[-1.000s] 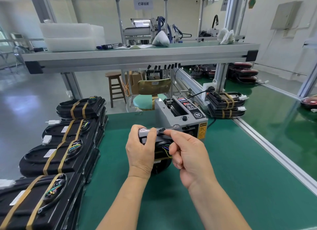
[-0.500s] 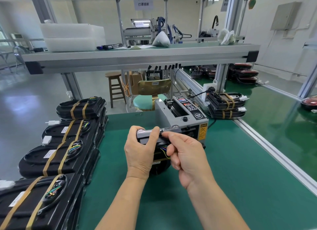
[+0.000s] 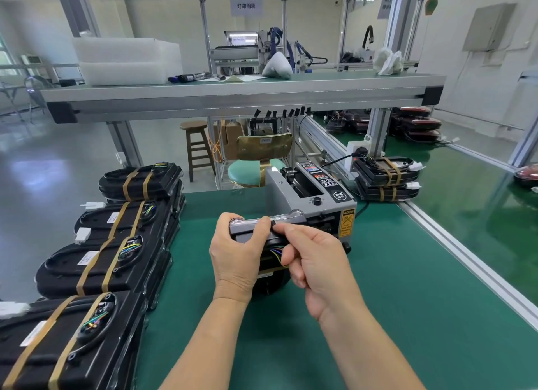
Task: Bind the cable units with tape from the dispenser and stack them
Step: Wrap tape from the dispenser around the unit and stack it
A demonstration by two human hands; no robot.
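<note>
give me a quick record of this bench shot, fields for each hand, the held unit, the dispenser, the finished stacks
left hand: grips the cable unit's left end, thumb over the top edge
right hand: pinches the unit's top edge, fingers curled
cable unit: held on edge between both hands, coloured wires showing
tape dispenser: grey, on the green mat just behind the unit
taped stacks: four in a row along the mat's left edge, brown bands across each top unit
right pair: two taped units stacked right of the dispenser
</note>
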